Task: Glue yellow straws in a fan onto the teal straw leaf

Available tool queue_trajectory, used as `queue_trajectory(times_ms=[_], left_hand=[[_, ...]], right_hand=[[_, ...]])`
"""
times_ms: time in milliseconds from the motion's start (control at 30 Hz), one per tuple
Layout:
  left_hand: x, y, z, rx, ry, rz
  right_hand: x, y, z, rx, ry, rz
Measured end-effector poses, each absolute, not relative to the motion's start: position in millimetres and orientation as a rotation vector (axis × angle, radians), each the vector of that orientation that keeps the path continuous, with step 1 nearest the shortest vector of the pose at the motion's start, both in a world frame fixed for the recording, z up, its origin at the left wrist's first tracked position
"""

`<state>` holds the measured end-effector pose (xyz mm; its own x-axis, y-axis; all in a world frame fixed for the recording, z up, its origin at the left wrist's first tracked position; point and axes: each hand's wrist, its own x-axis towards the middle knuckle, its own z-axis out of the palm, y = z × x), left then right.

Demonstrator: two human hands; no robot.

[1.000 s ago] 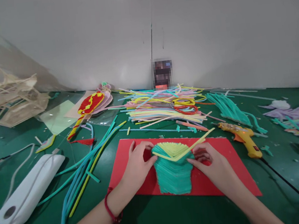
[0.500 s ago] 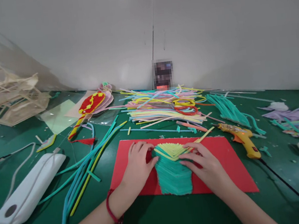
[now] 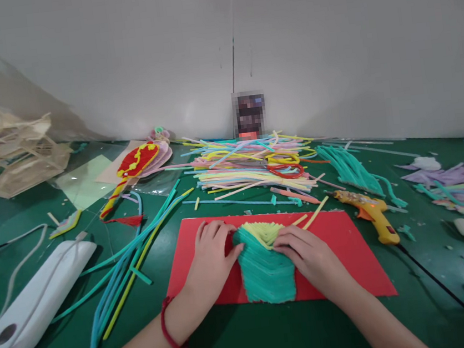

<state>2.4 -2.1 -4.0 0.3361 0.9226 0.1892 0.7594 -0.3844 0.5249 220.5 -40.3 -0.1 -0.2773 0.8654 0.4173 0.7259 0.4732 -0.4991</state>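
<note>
A panel of teal pipe cleaners (image 3: pixel 269 278), laid side by side in V-shaped rows, rests on a red board (image 3: pixel 350 255). Yellow pipe cleaners (image 3: pixel 259 232) form a V-shaped patch at its top, and two loose yellow ends stick out up to the right. My left hand (image 3: pixel 214 260) lies at the panel's left edge, thumb and forefinger apart, touching it. My right hand (image 3: pixel 312 251) has its fingertips pinched together at the right side of the yellow patch, on a yellow pipe cleaner that they partly hide.
A yellow glue gun (image 3: pixel 373 214) lies at the board's right with its cord trailing off. Behind the board is a pile of coloured pipe cleaners (image 3: pixel 252 166) with red-handled scissors (image 3: pixel 286 171). A white power strip (image 3: pixel 40 299) and loose pipe cleaners (image 3: pixel 121 270) lie left.
My right fingers have closed together and moved slightly left and down along the yellow patch. My left hand stays at the panel's edge. The whole view has shifted slightly.
</note>
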Motion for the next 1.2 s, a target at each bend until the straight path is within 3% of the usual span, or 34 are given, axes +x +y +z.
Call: queue_trajectory(times_ms=[433, 733, 1200], left_hand=[[1.4, -3.5, -7.3, 2.312, 1.481, 0.694], [2.2, -4.0, -2.0, 2.307, 1.495, 0.649], [13.3, -36.2, 11.9, 2.715, 1.323, 0.566]], right_hand=[[229.0, -71.9, 14.3, -1.13, -1.779, -0.071], [227.1, -59.0, -1.4, -1.359, -1.977, 0.176], [220.5, -51.8, -5.5, -1.346, -2.173, -0.016]])
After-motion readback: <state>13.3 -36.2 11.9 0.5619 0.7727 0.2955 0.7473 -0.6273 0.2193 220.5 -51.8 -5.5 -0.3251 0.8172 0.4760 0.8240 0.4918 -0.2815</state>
